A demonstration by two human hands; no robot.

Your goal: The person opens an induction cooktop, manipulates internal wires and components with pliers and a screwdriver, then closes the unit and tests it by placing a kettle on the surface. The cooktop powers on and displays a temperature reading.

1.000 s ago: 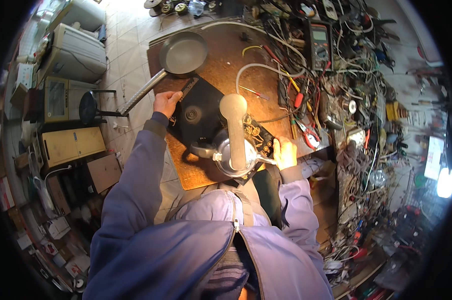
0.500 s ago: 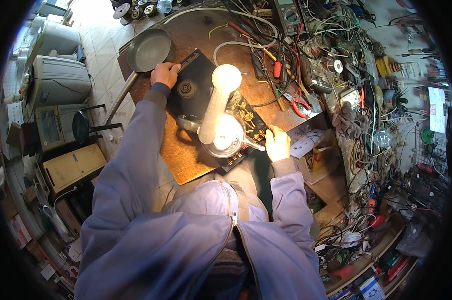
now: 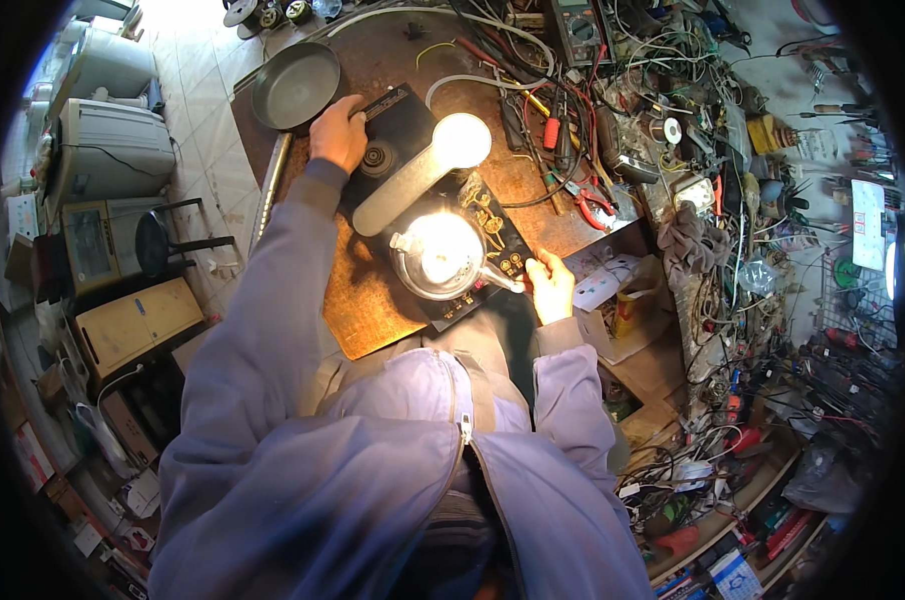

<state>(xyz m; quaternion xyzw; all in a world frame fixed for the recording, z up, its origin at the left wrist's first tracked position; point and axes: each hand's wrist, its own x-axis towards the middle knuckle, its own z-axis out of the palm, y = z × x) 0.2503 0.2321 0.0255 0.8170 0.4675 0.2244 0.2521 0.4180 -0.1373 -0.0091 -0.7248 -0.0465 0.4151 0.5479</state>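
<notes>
A black flat cooktop [image 3: 388,185] lies aslant on the brown worktable, with a round burner-like part near its far end and gold markings at its near right. My left hand [image 3: 341,135] is closed on its far left edge, fingers curled over it. My right hand [image 3: 550,285] grips its right edge between thumb and fingers, close to the tip of the pot handle. A shiny steel pot [image 3: 413,272] sits on the near part, brightly lit, its handle pointing right. A white lamp [image 3: 403,192] with a glowing round end hangs above and hides part of the cooktop.
A grey frying pan [image 3: 298,85] rests at the table's far left corner. Pliers [image 3: 595,207] with red handles, screwdrivers, a multimeter [image 3: 576,35] and tangled cables crowd the right side. Cardboard boxes [image 3: 638,330] stand at the near right, and a black chair [image 3: 158,240] at the left.
The lamp's near end has swung left, uncovering the pot. My left hand appears slightly higher, still at the cooktop's edge. My right hand stays at the right edge.
</notes>
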